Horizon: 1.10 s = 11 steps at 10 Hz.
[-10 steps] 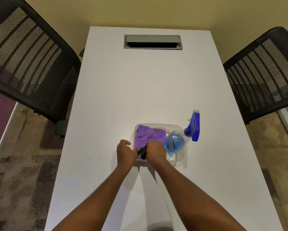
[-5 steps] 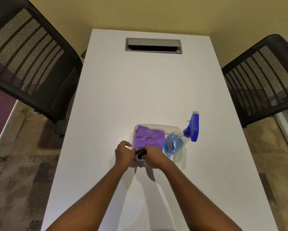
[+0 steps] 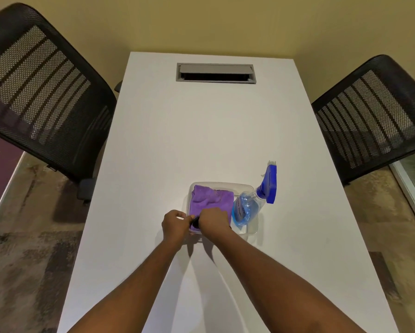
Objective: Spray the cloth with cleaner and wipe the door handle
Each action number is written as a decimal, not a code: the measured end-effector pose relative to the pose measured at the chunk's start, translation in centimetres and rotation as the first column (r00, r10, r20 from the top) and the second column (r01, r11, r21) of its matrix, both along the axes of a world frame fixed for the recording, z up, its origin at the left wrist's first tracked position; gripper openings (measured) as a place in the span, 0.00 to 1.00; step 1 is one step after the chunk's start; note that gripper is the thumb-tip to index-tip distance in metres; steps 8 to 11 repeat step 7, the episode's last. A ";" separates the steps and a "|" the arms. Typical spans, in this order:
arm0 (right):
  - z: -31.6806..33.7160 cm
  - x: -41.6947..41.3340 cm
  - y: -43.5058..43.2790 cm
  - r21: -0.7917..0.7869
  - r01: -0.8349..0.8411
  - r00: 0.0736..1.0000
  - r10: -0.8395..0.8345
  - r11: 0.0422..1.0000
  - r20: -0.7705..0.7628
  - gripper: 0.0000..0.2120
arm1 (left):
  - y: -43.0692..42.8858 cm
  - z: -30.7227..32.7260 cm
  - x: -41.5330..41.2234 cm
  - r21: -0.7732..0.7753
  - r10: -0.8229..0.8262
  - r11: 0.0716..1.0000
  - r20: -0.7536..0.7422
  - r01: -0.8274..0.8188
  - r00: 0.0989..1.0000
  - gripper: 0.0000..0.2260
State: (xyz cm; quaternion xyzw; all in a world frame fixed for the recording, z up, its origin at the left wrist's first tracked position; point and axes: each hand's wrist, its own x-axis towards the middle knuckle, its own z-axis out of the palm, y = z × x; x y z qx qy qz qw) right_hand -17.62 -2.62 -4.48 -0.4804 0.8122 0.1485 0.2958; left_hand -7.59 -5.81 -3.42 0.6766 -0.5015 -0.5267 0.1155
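Observation:
A folded purple cloth point(image 3: 209, 199) lies in the left half of a clear plastic container point(image 3: 249, 230) on the white table. A spray bottle point(image 3: 246, 207) of blue cleaner rests tilted in the right half, and its blue trigger head point(image 3: 269, 186) sticks out over the far right rim. My left hand point(image 3: 174, 224) and my right hand point(image 3: 213, 222) meet at the container's near left edge. Both are closed around a small black object point(image 3: 195, 221) held between them, just above the cloth's near end. No door handle is in view.
The white table point(image 3: 201, 128) runs away from me, with a grey cable hatch point(image 3: 216, 72) at its far end by the wall. A black mesh chair point(image 3: 41, 92) stands at the left side. Another mesh chair point(image 3: 374, 116) stands at the right.
Both hands have stayed together at the container's near edge. The small black object has tipped from more upright to lying across between them. Cloth and bottle have not moved.

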 end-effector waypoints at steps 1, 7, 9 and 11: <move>0.2 0.3 0.1 -0.012 0.020 1.000 -0.020 1.000 0.003 0.14 | 0.1 0.2 -0.1 -0.007 0.001 1.000 0.007 -0.001 1.000 0.11; -0.1 1.3 8.4 -0.613 0.323 0.946 -0.234 0.722 0.223 0.07 | 2.7 2.0 0.4 -0.313 -0.040 0.942 0.248 0.119 0.968 0.17; -0.1 1.3 8.4 -0.613 0.323 0.946 -0.234 0.722 0.223 0.07 | 2.7 2.0 0.4 -0.313 -0.040 0.942 0.248 0.119 0.968 0.17; -0.1 1.3 8.4 -0.613 0.323 0.946 -0.234 0.722 0.223 0.07 | 2.7 2.0 0.4 -0.313 -0.040 0.942 0.248 0.119 0.968 0.17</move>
